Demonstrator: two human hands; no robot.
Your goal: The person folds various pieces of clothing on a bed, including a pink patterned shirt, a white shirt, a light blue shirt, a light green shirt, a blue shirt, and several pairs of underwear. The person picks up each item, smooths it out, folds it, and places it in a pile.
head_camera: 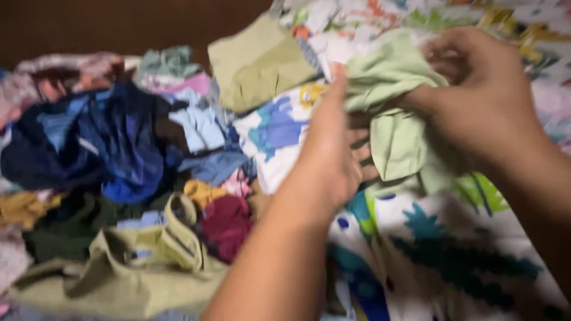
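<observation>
Head view, close — looking down, clothes pile (119, 178)

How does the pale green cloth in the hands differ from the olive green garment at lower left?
The pale green cloth is lighter and gripped by both the left hand and right hand; the olive green garment is darker, untouched, lying crumpled on the pile. Both are soft green fabric.

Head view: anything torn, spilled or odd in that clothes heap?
Nothing looks torn or spilled, though the view is blurred. Both hands, left hand and right hand, grip a light green garment over a white patterned sheet. The clothes pile is jumbled, with an olive garment crumpled in front.
</observation>
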